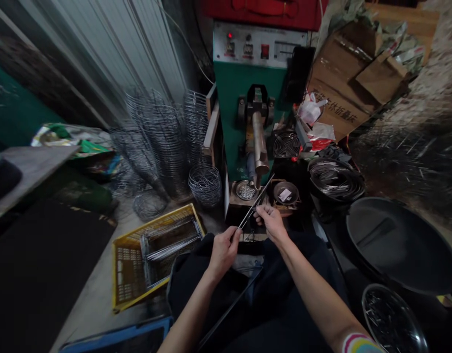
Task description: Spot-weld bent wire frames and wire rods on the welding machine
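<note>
A thin metal wire piece (255, 200) slants up from my left hand (225, 247), whose thumb and fingers pinch its lower end. My right hand (272, 223) is closed near the middle of the piece, its fingertips pressed together; what sits between them is too small to make out. The upper end of the wire piece reaches just below the welding machine's metal arm (260, 147). Behind the hands, a round dish (247, 190) holds small shiny bits, and a dark bowl (285, 193) holds pale pieces.
Stacked wire baskets (163, 142) stand at the left behind a yellow crate (126, 274) of metal rods. At the right are a coil of wire (335, 179), a large black pan (398, 245) and a bowl (393, 318) of metal pieces. A cardboard box (339, 83) leans behind.
</note>
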A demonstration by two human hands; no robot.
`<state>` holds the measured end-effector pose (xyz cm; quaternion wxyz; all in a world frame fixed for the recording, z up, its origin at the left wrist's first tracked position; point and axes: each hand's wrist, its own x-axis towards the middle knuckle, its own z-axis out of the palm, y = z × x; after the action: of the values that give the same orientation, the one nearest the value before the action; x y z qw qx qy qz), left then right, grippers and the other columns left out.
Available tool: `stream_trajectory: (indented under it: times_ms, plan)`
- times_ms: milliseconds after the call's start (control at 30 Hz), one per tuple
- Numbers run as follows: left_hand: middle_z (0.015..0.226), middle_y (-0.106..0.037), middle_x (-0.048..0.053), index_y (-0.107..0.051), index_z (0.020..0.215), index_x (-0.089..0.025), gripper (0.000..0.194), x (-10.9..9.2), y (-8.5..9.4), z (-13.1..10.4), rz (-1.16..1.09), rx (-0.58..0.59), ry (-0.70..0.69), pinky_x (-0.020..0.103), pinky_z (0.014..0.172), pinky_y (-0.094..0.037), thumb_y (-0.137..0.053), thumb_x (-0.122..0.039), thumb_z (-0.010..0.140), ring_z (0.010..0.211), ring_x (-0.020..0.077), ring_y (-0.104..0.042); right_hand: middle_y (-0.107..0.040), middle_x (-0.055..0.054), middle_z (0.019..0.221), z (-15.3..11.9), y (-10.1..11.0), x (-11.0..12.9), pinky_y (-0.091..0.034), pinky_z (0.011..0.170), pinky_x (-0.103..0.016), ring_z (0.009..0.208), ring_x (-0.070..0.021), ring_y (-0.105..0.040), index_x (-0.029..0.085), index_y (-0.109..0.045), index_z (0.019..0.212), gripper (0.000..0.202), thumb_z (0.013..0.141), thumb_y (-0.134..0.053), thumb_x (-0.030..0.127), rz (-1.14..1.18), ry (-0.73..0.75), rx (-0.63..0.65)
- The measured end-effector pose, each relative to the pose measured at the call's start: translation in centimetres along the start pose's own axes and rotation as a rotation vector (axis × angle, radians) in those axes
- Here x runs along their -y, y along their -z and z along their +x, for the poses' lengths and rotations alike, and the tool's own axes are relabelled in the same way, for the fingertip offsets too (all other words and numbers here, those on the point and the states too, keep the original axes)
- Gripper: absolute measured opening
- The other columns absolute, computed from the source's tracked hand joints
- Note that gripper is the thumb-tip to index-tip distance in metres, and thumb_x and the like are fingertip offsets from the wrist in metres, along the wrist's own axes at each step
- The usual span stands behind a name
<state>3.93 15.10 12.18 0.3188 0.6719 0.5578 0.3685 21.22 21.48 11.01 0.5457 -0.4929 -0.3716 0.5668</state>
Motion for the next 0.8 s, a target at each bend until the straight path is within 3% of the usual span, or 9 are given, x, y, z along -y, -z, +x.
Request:
stream_trajectory:
  times_ms: [233,800]
  plan:
    - [0.063,-0.055,-0.001,-0.062,0.081,-0.017,0.03,-0.7,-0.3,0.5,-0.038,0.006,-0.001,0.022,0.058,-0.037,-0.043,-0.036,0.094,0.057,0.0123,-0.05,-0.06,-0.001,0.06,0.9,0.7,0.3,-0.038,0.043,-0.017,0.048,-0.0081,-0.049,0.015,-0.063,0.068,0.037,0.069,-0.077,0.049,0.006,0.041,0.062]
    - [0.062,-0.055,-0.001,-0.062,0.079,-0.017,0.029,-0.8,-1.0,1.7,-0.031,-0.046,-0.009,0.022,0.058,-0.035,-0.043,-0.033,0.095,0.056,0.0116,-0.049,-0.056,0.0,0.057,2.7,1.3,0.8,-0.035,0.042,-0.019,0.046,-0.0081,-0.044,0.015,-0.062,0.065,0.034,0.072,-0.075,0.045,-0.001,0.126,0.08]
